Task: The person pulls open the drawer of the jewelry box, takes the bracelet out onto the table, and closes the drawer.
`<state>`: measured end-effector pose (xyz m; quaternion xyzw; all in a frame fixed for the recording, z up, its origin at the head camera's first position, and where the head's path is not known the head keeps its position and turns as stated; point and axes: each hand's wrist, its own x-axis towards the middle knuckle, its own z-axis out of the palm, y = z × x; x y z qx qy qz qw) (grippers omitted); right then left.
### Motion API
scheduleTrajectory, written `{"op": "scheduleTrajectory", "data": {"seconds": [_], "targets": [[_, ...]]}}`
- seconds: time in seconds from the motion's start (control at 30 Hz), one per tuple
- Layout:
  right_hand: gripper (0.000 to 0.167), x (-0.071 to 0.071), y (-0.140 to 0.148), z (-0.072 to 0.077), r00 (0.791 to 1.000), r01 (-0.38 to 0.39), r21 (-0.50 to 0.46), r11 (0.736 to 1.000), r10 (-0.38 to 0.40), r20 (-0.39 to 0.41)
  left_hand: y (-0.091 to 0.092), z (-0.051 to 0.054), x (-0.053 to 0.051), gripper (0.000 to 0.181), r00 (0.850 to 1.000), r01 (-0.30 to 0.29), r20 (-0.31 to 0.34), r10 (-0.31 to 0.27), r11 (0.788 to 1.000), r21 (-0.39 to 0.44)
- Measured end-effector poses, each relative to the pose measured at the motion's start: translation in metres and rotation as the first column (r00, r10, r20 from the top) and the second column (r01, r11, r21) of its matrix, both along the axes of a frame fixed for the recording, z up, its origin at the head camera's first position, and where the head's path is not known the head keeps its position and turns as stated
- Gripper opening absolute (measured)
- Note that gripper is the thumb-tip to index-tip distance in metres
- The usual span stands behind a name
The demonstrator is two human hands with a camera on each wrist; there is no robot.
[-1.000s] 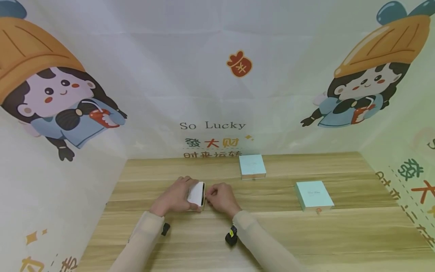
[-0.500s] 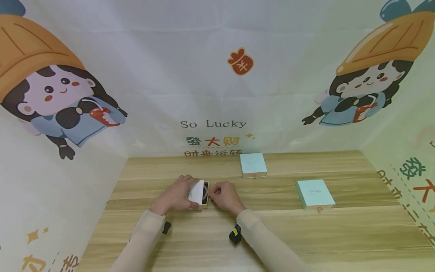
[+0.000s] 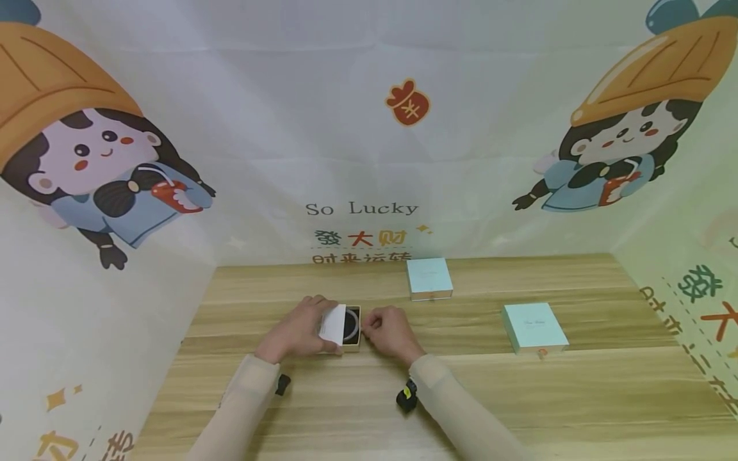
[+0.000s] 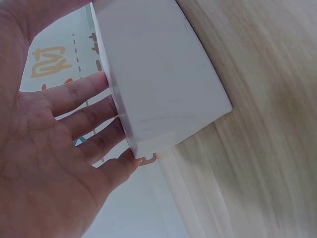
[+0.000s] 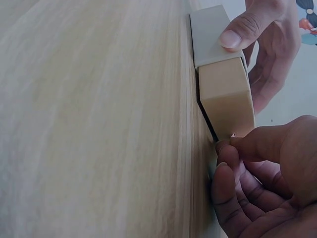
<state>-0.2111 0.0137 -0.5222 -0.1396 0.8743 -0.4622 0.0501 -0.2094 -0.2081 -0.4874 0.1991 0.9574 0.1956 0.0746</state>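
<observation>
Left hand (image 3: 301,328) grips a white sleeve (image 3: 333,325) on the table (image 3: 323,410); right hand (image 3: 391,333) pinches the end of its partly slid-out drawer (image 5: 226,87), holding a grey ring (image 3: 355,326). Two pale-blue boxes (image 3: 429,276) (image 3: 535,325) bear illegible print; the wall (image 3: 277,115) reads "So Lucky".

White sleeve (image 3: 332,324): rectangular, lying flat on the wood-grain table (image 3: 519,403), gripped across opposite sides by the left hand (image 3: 298,330). Drawer (image 5: 225,82): tan outer walls, dark interior, partly out of the sleeve toward the right; outer end pinched by the right hand (image 3: 391,333). Ring (image 3: 357,320): one, grey, circular, lying inside the drawer, partly covered by the sleeve.
</observation>
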Motion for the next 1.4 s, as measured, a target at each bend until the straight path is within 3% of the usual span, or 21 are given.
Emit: {"op": "scheduleTrajectory", "data": {"seconds": [1.4], "targets": [[0.008,0.001,0.026,0.004,0.997,-0.008,0.073,0.997,0.013,-0.07,0.0,0.0,0.002,0.096,1.0,-0.007,-0.003,0.007,1.0,0.015]]}}
